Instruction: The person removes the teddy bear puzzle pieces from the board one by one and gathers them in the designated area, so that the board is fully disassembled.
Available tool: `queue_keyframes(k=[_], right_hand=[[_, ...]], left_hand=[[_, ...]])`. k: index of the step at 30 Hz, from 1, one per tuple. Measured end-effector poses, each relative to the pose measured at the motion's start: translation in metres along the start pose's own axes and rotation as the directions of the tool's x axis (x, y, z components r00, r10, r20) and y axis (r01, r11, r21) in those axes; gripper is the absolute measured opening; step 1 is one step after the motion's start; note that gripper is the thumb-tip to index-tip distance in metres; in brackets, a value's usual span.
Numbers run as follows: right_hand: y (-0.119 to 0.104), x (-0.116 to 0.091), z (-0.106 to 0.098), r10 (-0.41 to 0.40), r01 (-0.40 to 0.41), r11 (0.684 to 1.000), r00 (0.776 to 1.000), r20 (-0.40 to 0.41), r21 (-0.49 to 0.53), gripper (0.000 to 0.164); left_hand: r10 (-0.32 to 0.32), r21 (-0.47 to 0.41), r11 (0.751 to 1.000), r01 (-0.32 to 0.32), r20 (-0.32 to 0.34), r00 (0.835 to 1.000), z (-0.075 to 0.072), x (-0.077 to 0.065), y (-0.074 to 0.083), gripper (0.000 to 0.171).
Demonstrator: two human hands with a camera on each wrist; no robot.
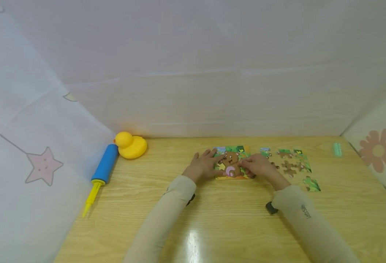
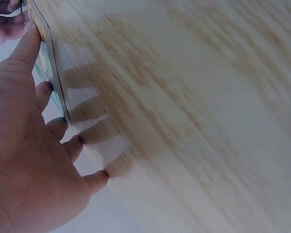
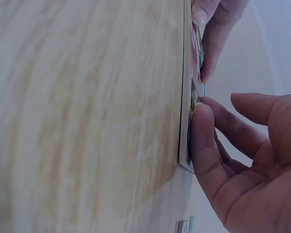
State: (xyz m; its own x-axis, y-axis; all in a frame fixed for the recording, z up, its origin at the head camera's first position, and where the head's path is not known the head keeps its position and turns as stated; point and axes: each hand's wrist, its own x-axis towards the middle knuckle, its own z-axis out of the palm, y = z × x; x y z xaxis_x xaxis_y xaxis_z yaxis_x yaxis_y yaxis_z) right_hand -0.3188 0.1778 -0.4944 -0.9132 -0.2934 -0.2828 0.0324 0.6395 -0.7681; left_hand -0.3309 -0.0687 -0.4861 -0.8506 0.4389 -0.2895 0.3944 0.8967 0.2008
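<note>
A bear puzzle board (image 1: 231, 168) lies on the wooden table, its picture partly covered by both hands. My left hand (image 1: 202, 168) is spread at the board's left side, its thumb and some fingers resting on it; the left wrist view shows the other fingertips on the table. At the board's right side, my right hand (image 1: 258, 165) pinches a puzzle piece (image 3: 194, 92) between thumb and index finger, low against the picture. The fingers hide most of that piece. To the right lie several loose puzzle pieces (image 1: 289, 168), some partly behind the right hand.
A yellow rubber duck (image 1: 132, 146) sits at the back left, beside a blue and yellow hand pump (image 1: 105, 164). Near the back right corner is a small mint-green object (image 1: 337, 149). White cloth walls (image 1: 193, 102) border the table at the back and sides.
</note>
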Motion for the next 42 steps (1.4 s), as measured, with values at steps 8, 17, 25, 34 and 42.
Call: queue_keyframes(k=[8,17,25,34,42], right_hand=[[-0.002,-0.002,0.0,0.002,-0.002,1.0,1.0,-0.012,0.016,0.033],[-0.006,-0.006,0.003,0.035,-0.032,0.996,0.998,-0.046,0.079,0.024],[0.0,-0.003,0.005,0.027,-0.019,0.981,0.999,-0.041,0.193,0.028],[0.017,-0.015,-0.01,0.008,-0.008,0.926,1.0,0.003,0.379,0.038],[0.039,-0.033,-0.033,0.014,-0.021,0.887,1.0,0.019,0.461,0.054]], left_hand=[[-0.004,0.031,1.0,0.004,0.014,1.0,-0.002,-0.001,0.001,0.082],[0.009,0.019,1.0,-0.009,0.015,1.0,-0.002,-0.001,0.001,0.082],[-0.003,0.006,1.0,0.003,0.013,1.0,-0.002,0.0,0.0,0.084],[0.001,0.033,0.999,-0.002,0.016,1.0,-0.002,0.001,0.0,0.082],[0.004,0.022,1.0,-0.005,0.02,1.0,-0.001,-0.001,0.001,0.081]])
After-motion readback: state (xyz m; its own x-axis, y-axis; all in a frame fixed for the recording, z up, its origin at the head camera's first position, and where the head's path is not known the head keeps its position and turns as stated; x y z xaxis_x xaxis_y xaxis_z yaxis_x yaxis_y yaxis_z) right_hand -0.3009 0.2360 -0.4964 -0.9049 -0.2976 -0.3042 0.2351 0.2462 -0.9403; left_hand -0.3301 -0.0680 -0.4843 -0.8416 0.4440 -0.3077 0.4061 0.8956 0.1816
